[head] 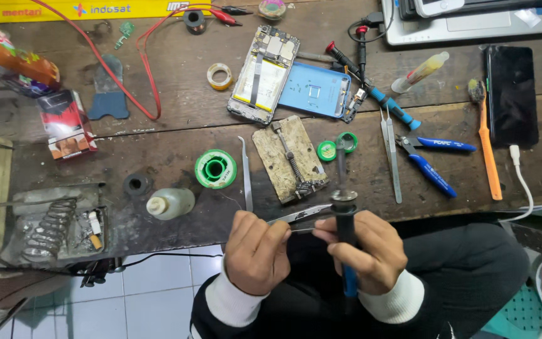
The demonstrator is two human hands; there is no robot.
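Observation:
My right hand (pixel 365 251) grips a soldering iron (pixel 345 216) with a black and blue handle; its tip points away toward a small green tin (pixel 347 141). My left hand (pixel 255 251) holds metal tweezers (pixel 299 215) close to the iron's shaft, just off the near edge of the wooden bench (pixel 177 107). Both hands hover over my lap. A worn board holder (pixel 290 158) lies just beyond them. Farther back an opened phone (pixel 263 73) rests next to its blue back cover (pixel 315 90).
A green solder spool (pixel 215 169), curved tweezers (pixel 246 176) and a small bottle (pixel 170 203) lie left. Straight tweezers (pixel 391 154), blue cutters (pixel 431 157), an orange brush (pixel 487 144) and a charging black phone (pixel 511 94) lie right. An iron stand (pixel 51 227) sits far left.

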